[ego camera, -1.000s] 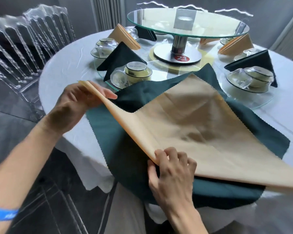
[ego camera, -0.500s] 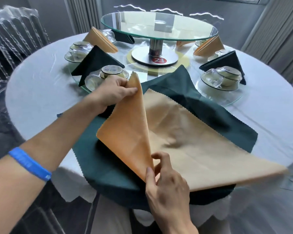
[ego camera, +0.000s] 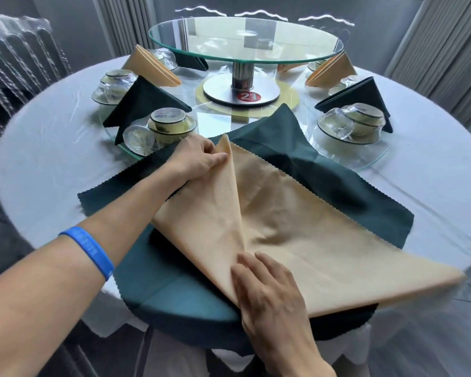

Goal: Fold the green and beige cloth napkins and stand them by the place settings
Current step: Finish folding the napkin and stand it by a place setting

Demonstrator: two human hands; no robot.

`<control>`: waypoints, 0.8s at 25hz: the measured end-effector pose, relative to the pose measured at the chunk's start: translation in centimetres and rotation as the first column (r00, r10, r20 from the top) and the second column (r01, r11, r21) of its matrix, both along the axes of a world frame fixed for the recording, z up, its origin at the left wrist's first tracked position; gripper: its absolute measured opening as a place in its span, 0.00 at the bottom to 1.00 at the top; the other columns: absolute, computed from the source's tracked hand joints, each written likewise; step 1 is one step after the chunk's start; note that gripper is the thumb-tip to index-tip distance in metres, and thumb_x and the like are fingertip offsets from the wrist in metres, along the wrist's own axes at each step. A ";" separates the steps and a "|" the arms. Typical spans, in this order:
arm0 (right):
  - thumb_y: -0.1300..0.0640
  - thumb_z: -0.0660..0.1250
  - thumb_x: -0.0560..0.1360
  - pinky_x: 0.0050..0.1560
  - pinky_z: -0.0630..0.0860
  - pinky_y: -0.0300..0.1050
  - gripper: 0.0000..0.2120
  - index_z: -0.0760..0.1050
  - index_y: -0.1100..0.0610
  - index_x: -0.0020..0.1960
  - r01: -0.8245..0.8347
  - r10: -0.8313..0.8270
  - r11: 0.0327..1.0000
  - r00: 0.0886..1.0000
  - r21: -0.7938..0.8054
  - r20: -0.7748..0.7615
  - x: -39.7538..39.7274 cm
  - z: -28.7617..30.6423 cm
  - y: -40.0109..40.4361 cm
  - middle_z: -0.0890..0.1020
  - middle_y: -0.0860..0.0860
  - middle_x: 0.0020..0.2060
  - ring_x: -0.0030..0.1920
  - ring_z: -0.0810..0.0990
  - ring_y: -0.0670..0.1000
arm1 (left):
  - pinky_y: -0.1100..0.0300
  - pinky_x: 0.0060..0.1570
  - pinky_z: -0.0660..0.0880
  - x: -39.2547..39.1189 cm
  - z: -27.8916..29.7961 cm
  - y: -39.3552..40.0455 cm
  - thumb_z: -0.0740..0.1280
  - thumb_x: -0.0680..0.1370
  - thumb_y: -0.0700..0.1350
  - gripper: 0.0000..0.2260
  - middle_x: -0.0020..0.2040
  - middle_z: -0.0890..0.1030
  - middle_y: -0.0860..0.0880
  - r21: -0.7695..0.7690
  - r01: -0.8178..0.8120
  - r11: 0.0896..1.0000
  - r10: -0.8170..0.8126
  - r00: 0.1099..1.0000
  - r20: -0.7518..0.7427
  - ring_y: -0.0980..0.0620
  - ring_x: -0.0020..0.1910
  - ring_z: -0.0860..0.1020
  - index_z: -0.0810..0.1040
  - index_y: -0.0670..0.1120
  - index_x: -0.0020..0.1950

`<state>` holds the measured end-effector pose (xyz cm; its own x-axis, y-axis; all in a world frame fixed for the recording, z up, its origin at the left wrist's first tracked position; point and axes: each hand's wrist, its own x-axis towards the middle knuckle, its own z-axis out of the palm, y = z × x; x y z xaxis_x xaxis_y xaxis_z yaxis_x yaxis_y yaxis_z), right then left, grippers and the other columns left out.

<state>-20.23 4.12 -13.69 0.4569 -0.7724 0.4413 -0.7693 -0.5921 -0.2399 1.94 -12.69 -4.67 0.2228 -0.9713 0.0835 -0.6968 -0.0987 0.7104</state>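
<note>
A beige napkin (ego camera: 305,227) lies as a wide triangle on top of an unfolded dark green napkin (ego camera: 318,159) at the near side of the round table. Its left corner is folded up and over toward the far point. My left hand (ego camera: 199,159) pinches that corner at the top of the flap. My right hand (ego camera: 267,289) lies with straight fingers on the bottom of the fold, near the table edge. Folded beige (ego camera: 152,68) and green (ego camera: 144,102) napkins stand beside the place settings further back.
A glass turntable (ego camera: 245,42) on a metal post stands at the table's centre. Place settings of upturned bowls and glasses (ego camera: 163,129) (ego camera: 351,123) sit on a lower glass ring. The white tablecloth (ego camera: 52,148) covers the table. A clear chair (ego camera: 14,55) stands at the left.
My left hand has carried the beige napkin's left corner up and rightward over the cloth to the far point. My right hand has flattened onto the fold's lower end.
</note>
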 end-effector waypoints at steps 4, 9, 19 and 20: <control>0.49 0.55 0.79 0.65 0.64 0.49 0.19 0.78 0.52 0.64 0.006 -0.003 0.999 0.997 0.033 -0.082 -0.3 -0.6 0.0 0.78 0.48 0.65 0.65 0.77 0.55 | 0.61 0.37 0.71 -0.2 -0.6 -0.5 0.72 0.76 0.52 0.11 0.35 0.79 0.53 0.003 0.006 1.000 -0.006 0.999 0.042 0.56 0.36 0.75 0.80 0.48 0.37; 0.45 0.40 0.83 0.67 0.59 0.53 0.29 0.70 0.54 0.72 0.062 -0.034 0.993 0.965 0.103 -0.260 -0.2 -0.7 0.0 0.71 0.50 0.72 0.71 0.70 0.55 | 0.55 0.50 0.76 -0.4 -0.6 0.4 0.69 0.77 0.55 0.11 0.48 0.80 0.50 -0.053 -0.050 0.997 0.054 0.996 0.078 0.49 0.49 0.79 0.80 0.48 0.51; 0.44 0.39 0.83 0.69 0.58 0.55 0.30 0.67 0.56 0.74 0.074 -0.038 0.992 0.947 0.102 -0.319 -0.2 -0.8 0.0 0.68 0.51 0.74 0.74 0.65 0.55 | 0.68 0.43 0.71 5.0 -4.0 16.3 0.72 0.71 0.54 0.14 0.43 0.83 0.56 -0.007 -0.127 0.992 0.124 0.980 -0.154 0.58 0.44 0.78 0.78 0.56 0.55; 0.44 0.39 0.83 0.70 0.58 0.55 0.30 0.68 0.56 0.74 0.074 -0.039 0.992 0.947 0.101 -0.318 -0.2 -0.8 0.0 0.68 0.51 0.74 0.74 0.65 0.55 | 0.72 0.40 0.69 5.2 -4.2 16.2 0.75 0.72 0.50 0.14 0.44 0.83 0.54 -0.010 -0.102 0.995 0.098 0.977 -0.191 0.60 0.43 0.78 0.78 0.55 0.55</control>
<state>-20.45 4.17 -14.52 0.5129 -0.8364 0.1932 -0.8475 -0.5292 -0.0415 7.11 3.47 -8.89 0.3321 -0.9419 0.0496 -0.5362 -0.1453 0.8315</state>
